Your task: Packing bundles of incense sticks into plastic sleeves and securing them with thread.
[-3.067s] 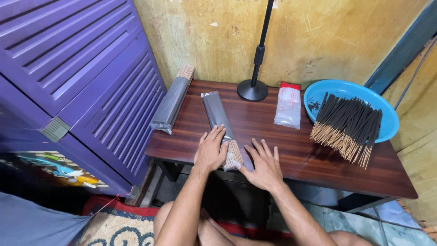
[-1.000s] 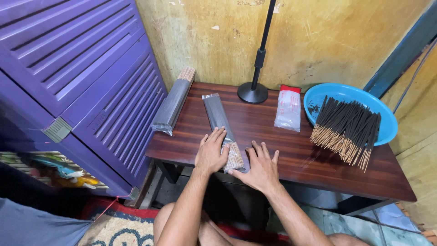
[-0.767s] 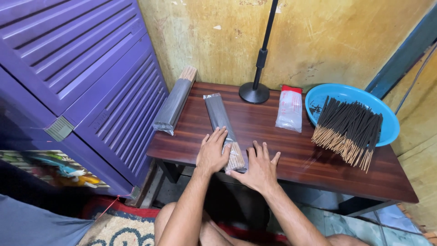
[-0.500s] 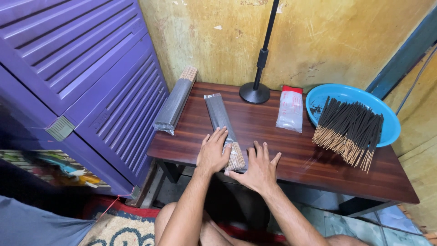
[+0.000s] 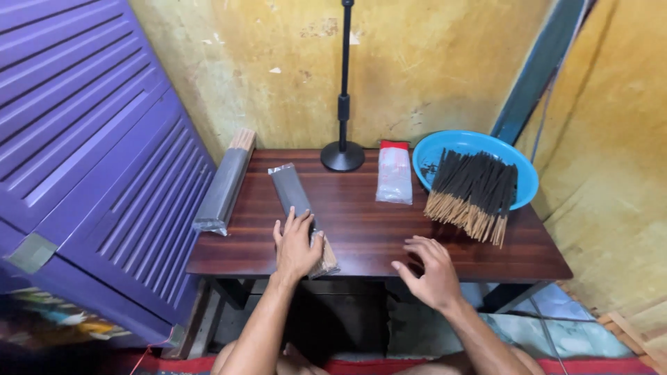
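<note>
My left hand (image 5: 295, 244) lies flat, fingers apart, on the near end of a plastic-wrapped pack of dark incense sticks (image 5: 290, 192) lying on the brown wooden table (image 5: 368, 229). My right hand (image 5: 429, 266) hovers at the table's front edge, fingers loosely curled and holding nothing, off to the right of the pack. A loose heap of incense sticks (image 5: 472, 194) rests partly in a blue plastic basin (image 5: 436, 146) at the back right.
A second wrapped pack (image 5: 226, 182) leans at the table's left edge against a purple slatted cabinet (image 5: 90, 173). A black stand (image 5: 342, 149) and a clear bag with a red top (image 5: 394, 172) stand at the back. Yellow walls enclose the table.
My right hand has left the pack's end and moved right along the front edge. The left hand stays on the pack. The camera view has shifted rightward.
</note>
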